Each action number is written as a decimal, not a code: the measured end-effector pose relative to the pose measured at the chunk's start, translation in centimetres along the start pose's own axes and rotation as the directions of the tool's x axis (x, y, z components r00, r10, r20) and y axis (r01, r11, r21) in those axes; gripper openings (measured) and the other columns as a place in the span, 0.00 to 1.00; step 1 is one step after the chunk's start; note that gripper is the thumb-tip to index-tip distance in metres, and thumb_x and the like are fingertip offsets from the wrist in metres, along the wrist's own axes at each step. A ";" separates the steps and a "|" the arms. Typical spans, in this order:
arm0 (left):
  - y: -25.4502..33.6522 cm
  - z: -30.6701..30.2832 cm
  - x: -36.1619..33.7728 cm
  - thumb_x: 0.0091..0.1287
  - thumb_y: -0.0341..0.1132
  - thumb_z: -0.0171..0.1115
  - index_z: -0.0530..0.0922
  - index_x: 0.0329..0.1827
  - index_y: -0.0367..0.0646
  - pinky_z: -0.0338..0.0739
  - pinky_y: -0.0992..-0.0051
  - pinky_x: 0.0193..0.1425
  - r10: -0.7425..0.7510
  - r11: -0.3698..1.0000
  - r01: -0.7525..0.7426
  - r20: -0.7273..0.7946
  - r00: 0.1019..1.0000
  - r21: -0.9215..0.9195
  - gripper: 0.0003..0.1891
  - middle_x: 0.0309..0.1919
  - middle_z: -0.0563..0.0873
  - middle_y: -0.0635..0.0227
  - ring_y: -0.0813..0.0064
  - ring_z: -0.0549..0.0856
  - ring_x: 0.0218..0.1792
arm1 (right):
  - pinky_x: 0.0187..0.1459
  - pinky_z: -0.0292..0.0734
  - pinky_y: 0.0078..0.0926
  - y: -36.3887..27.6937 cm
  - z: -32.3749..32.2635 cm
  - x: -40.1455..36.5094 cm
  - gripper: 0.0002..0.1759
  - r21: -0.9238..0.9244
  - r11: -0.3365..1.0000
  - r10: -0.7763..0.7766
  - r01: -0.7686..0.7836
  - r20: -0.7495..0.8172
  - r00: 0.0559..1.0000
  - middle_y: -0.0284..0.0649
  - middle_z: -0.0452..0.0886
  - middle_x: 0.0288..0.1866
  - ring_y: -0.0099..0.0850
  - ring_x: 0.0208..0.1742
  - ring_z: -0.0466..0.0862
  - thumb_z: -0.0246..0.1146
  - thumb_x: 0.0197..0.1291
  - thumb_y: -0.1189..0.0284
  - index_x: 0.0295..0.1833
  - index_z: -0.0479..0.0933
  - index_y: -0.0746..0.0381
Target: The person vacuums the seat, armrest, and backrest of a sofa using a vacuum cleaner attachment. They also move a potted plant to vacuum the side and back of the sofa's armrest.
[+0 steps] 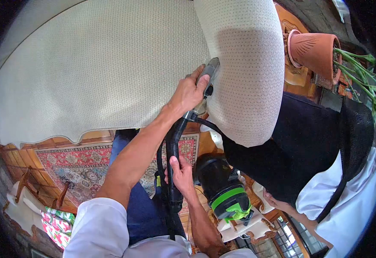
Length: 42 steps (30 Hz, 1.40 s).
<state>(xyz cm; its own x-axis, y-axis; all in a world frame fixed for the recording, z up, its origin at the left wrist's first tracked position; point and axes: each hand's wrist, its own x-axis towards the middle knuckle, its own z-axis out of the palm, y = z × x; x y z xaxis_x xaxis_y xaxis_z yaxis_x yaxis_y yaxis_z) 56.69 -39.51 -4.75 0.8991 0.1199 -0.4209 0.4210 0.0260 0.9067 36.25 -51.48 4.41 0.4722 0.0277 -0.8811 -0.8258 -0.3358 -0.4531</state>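
A clear extraction nozzle (212, 69) rests against the cream dotted sofa, at the crease between the seat (110, 64) and the rolled arm (246, 73). My left hand (189, 93) is closed around the nozzle's head, thumb on top. Below it, my right hand (181, 174) wraps round the black curved tube (174, 150) joined to that nozzle. A thin black hose runs beside the tube. The arm's fabric looks darker over a wide patch. The nozzle's mouth is partly hidden against the fabric.
A black and green vacuum machine (222, 189) stands below the sofa arm. At the right is another person in a black hat (355, 137) and white clothing, one hand (278, 204) visible. A potted plant (314, 51) sits beyond the arm. A patterned rug (76, 165) covers wooden flooring.
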 end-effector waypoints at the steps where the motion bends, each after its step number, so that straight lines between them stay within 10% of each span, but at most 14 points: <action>1: 0.0 0.0 -0.3 0.78 0.51 0.51 0.70 0.71 0.27 0.75 0.58 0.67 0.017 1.000 -0.017 -0.005 1.000 -0.001 0.33 0.57 0.80 0.28 0.36 0.80 0.62 | 0.22 0.73 0.28 0.4 -0.1 -0.1 0.23 -0.004 1.000 -0.009 0.009 0.005 1.000 0.35 0.79 0.23 0.25 0.20 0.79 0.56 0.77 0.53 0.44 0.75 0.64; 42: -5.3 4.4 -10.4 0.80 0.53 0.48 0.68 0.73 0.30 0.78 0.57 0.62 0.113 0.991 -0.112 -0.007 0.994 0.076 0.33 0.56 0.82 0.31 0.37 0.82 0.60 | 0.23 0.74 0.24 9.4 -1.5 -6.5 0.18 0.071 0.994 0.079 -0.078 -0.001 0.997 0.34 0.78 0.24 0.22 0.20 0.78 0.56 0.78 0.57 0.45 0.75 0.62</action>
<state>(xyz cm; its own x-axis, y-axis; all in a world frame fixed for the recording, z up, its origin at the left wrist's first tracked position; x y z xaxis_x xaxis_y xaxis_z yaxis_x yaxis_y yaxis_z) 45.62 -45.21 -5.33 0.9400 0.1289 -0.3160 0.3258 -0.0630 0.9433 25.87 -56.27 6.06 0.4061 0.0005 -0.9138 -0.8801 -0.2689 -0.3913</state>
